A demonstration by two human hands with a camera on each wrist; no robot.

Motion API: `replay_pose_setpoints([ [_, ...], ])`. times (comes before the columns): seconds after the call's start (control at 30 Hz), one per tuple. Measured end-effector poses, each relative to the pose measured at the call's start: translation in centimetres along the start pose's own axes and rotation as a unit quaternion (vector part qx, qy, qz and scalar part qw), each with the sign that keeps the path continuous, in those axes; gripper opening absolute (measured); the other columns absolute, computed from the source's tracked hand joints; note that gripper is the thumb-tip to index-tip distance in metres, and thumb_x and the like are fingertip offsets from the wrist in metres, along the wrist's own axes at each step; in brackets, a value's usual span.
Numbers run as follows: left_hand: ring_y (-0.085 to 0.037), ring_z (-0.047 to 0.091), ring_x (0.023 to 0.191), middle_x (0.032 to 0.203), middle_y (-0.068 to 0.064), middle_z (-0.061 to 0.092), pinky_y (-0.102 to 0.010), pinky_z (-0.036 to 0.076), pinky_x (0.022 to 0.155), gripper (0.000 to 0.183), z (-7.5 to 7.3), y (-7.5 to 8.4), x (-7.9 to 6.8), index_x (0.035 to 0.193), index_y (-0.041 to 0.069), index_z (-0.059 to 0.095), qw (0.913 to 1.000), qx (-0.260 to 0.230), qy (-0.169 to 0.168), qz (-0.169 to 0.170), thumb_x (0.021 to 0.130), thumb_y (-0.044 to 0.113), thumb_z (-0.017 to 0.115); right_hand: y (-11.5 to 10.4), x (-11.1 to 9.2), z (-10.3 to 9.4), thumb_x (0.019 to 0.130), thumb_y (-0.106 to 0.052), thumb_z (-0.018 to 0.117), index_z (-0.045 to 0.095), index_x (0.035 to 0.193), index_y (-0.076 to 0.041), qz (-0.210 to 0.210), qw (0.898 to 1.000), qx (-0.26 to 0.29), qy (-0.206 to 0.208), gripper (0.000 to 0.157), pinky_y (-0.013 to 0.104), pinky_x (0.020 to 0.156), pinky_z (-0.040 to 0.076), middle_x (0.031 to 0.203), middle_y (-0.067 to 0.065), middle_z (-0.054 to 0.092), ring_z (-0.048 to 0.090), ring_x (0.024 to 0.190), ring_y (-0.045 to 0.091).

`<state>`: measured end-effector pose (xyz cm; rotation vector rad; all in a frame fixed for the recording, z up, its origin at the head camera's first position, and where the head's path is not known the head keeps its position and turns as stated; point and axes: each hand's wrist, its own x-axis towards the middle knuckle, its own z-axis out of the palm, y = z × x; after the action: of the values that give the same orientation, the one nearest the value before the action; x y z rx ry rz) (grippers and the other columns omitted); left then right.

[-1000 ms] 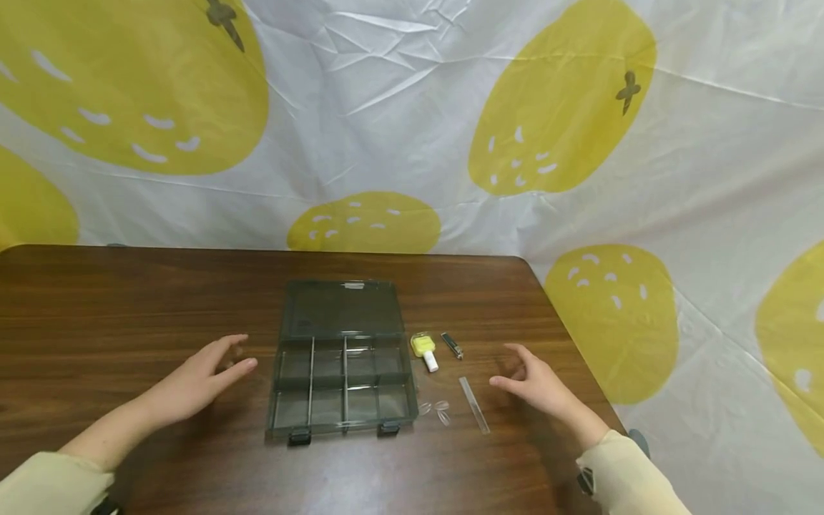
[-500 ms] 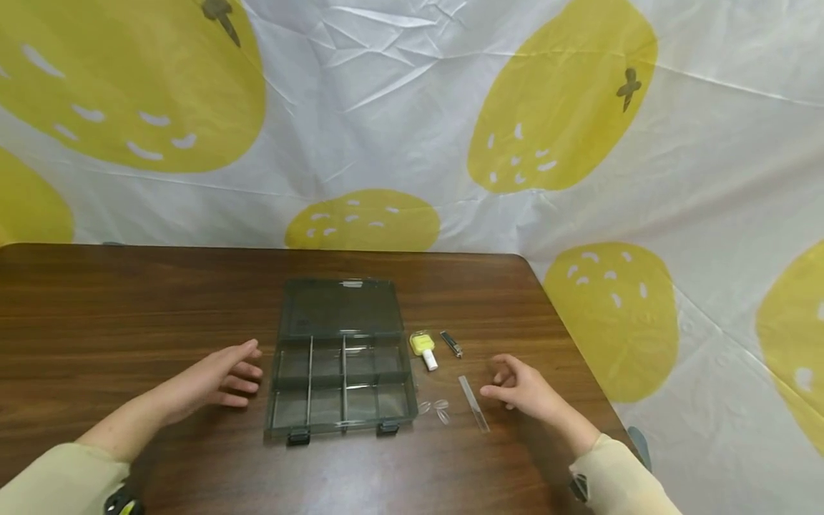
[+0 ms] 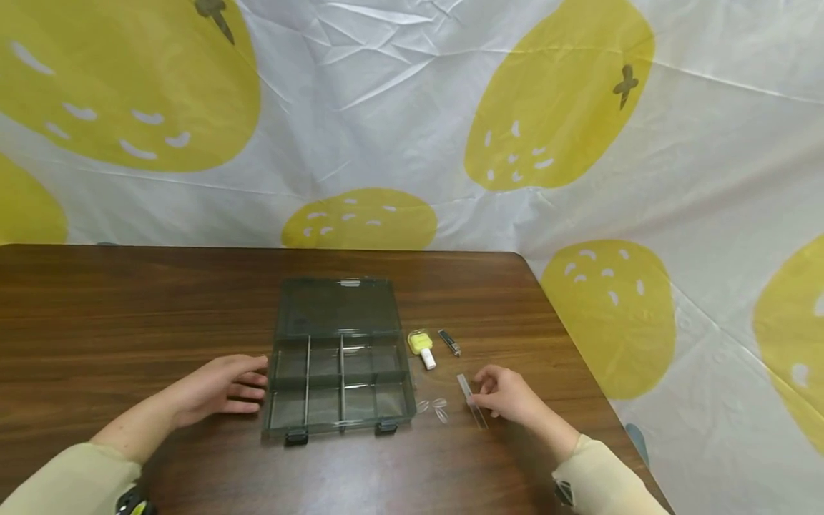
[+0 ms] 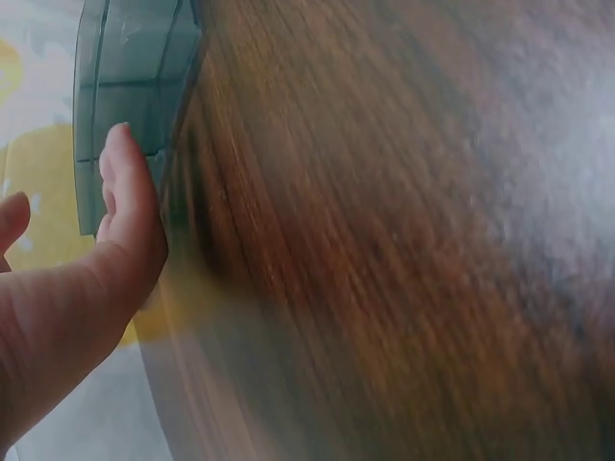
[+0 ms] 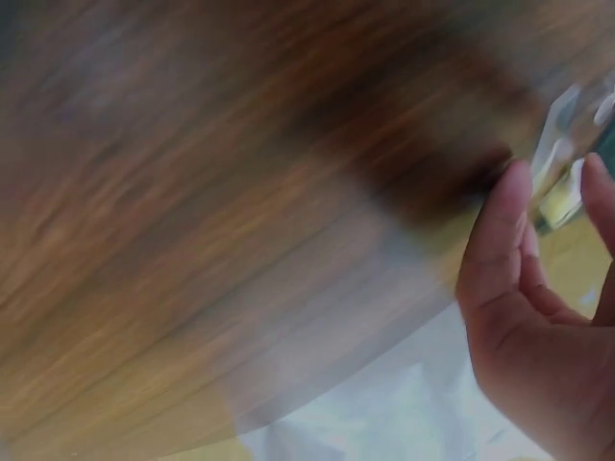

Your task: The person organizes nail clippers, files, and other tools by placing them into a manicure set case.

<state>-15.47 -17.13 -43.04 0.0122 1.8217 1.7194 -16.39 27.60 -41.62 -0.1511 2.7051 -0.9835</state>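
My right hand [image 3: 508, 397] is at the right side of a clear, flat nail file [image 3: 463, 386], fingertips overlapping its edge in the head view. In the right wrist view, a gap shows between thumb and fingers, with the file [image 5: 555, 130] beyond them. My left hand [image 3: 222, 390] has its fingers extended at the left wall of a dark see-through compartment box [image 3: 325, 406]; the left wrist view shows them against that wall. Left of the file lie several small clear petal-shaped pieces [image 3: 440, 403]. Behind these are a yellow bottle with a white cap [image 3: 421, 343] and a nail clipper [image 3: 449, 342].
The box's lid [image 3: 337, 307] is folded back flat toward the far side, and two latches [image 3: 296, 437] face the near side. A brown wooden table [image 3: 161, 300] carries everything. Behind and to the right hangs a white curtain with yellow fruit prints [image 3: 386, 143].
My right hand has moved left and slightly nearer, up to the nail file. My left hand has moved right to the box's side, its fingers turning to extend toward it. The objects stay put.
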Motion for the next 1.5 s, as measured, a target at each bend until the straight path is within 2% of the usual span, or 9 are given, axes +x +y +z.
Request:
replay_pose_setpoints([
  [0.2, -0.014, 0.054, 0.093, 0.116, -0.014, 0.046, -0.03, 0.056, 0.082, 0.061, 0.4, -0.3, 0.4, 0.134, -0.015, 0.023, 1.0, -0.004, 0.004, 0.001, 0.097, 0.026, 0.048, -1.0, -0.1, 0.9, 0.069, 0.001, 0.074, 0.059, 0.086, 0.002, 0.021, 0.999, -0.034, 0.024, 0.023, 0.02, 0.04, 0.043, 0.063, 0.003, 0.055, 0.045, 0.044, 0.009],
  [0.37, -0.013, 0.053, 0.091, 0.106, -0.008, 0.047, -0.028, 0.056, 0.08, 0.053, 0.6, -0.5, 0.5, 0.128, -0.016, 0.026, 0.9998, 0.001, 0.01, 0.016, 0.094, 0.016, 0.051, -1.5, 0.1, 1.3, 0.066, 0.005, 0.07, 0.059, 0.077, 0.0, 0.04, 0.998, -0.045, 0.037, 0.017, 0.019, 0.04, 0.044, 0.061, 0.003, 0.058, 0.047, 0.045, 0.009],
  [0.6, -0.013, 0.051, 0.09, 0.103, -0.006, 0.046, -0.027, 0.056, 0.08, 0.049, 0.8, -0.6, 0.6, 0.126, -0.016, 0.027, 0.9998, -0.007, 0.008, 0.019, 0.094, 0.012, 0.051, -1.4, 0.3, 1.1, 0.066, 0.006, 0.07, 0.061, 0.073, 0.0, 0.061, 0.997, -0.037, 0.013, 0.012, 0.016, 0.041, 0.04, 0.062, 0.001, 0.057, 0.046, 0.047, 0.009],
  [0.8, -0.012, 0.05, 0.09, 0.102, -0.005, 0.045, -0.026, 0.056, 0.081, 0.048, 0.6, -0.8, 0.8, 0.125, -0.015, 0.027, 0.9997, -0.017, -0.002, 0.017, 0.094, 0.013, 0.051, -0.9, 0.5, 0.8, 0.067, 0.007, 0.07, 0.06, 0.076, 0.001, 0.07, 0.997, -0.008, -0.008, 0.014, 0.017, 0.043, 0.041, 0.065, 0.002, 0.056, 0.046, 0.051, 0.01],
  [1.03, -0.011, 0.05, 0.089, 0.099, -0.002, 0.045, -0.025, 0.056, 0.08, 0.041, 0.3, -0.9, 0.8, 0.122, -0.01, 0.031, 0.9994, -0.027, -0.016, 0.016, 0.094, 0.013, 0.051, -0.1, 0.7, -0.1, 0.074, 0.007, 0.067, 0.061, 0.085, 0.009, 0.036, 0.995, 0.069, -0.069, 0.012, 0.018, 0.047, 0.044, 0.067, 0.001, 0.055, 0.048, 0.056, 0.009],
  [1.23, -0.011, 0.05, 0.088, 0.097, -0.001, 0.045, -0.025, 0.056, 0.08, 0.039, 0.3, -0.9, 0.8, 0.121, -0.009, 0.032, 0.9992, -0.03, -0.019, 0.016, 0.094, 0.013, 0.051, 0.9, 1.1, -0.9, 0.081, 0.002, 0.062, 0.061, 0.092, 0.009, 0.038, 0.989, 0.083, -0.115, 0.012, 0.019, 0.054, 0.049, 0.072, 0.0, 0.058, 0.052, 0.062, 0.008],
  [1.5, -0.011, 0.049, 0.089, 0.099, -0.002, 0.044, -0.026, 0.055, 0.081, 0.041, 0.3, -1.1, 0.5, 0.122, -0.009, 0.03, 0.999, -0.031, -0.026, 0.017, 0.095, 0.014, 0.05, 1.4, 1.3, -1.9, 0.084, 0.0, 0.059, 0.055, 0.099, 0.015, 0.04, 0.968, 0.163, -0.185, 0.021, 0.016, 0.058, 0.049, 0.073, -0.004, 0.057, 0.052, 0.066, 0.006],
])
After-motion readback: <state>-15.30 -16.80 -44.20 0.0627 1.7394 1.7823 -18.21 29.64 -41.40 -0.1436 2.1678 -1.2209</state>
